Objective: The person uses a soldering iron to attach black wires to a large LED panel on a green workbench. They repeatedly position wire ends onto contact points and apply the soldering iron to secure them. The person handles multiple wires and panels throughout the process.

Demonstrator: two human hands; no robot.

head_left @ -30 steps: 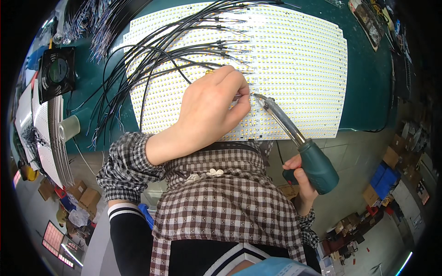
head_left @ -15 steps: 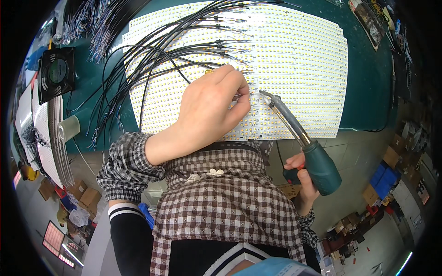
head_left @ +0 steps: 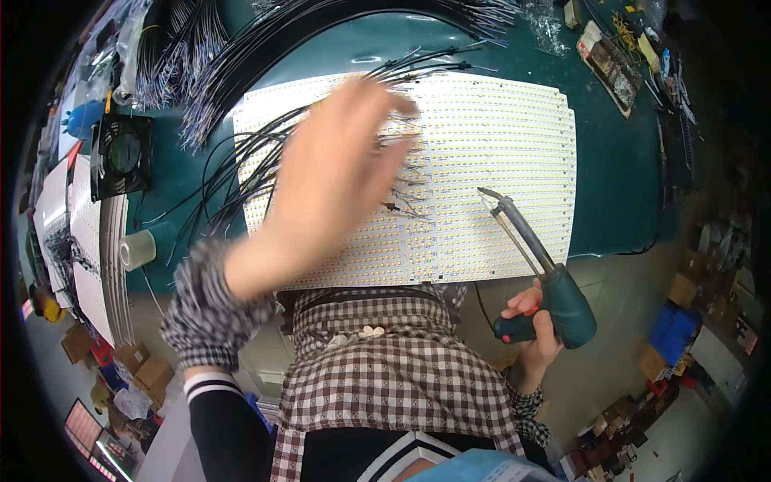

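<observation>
Smeared by motion, my left hand (head_left: 321, 173) hangs over the left half of a white LED board (head_left: 514, 153). Its thumb and fingers look parted, with nothing visible between them. Black cables (head_left: 257, 149) fan over the board's left side; their thin stripped wire ends lie along the middle, partly hidden by this hand. In my right hand (head_left: 534, 321), closed round the handle, is a green soldering gun (head_left: 566, 301). Its tip points up and left over the board, right of the wire ends. I cannot tell if the tip touches the board.
Bundled cables (head_left: 241, 60) lie on the green tabletop (head_left: 614, 193) beyond the board. To the left are a black fan (head_left: 120, 157), a roll of tape (head_left: 136, 250) and a stack of white panels (head_left: 104, 265). A stained tray (head_left: 608, 68) sits at the far right.
My left hand has lifted from its pinch at the board's middle and moved up and left, fingers parting. The soldering gun's tip has shifted away from the wire ends. The board appears lower in view.
</observation>
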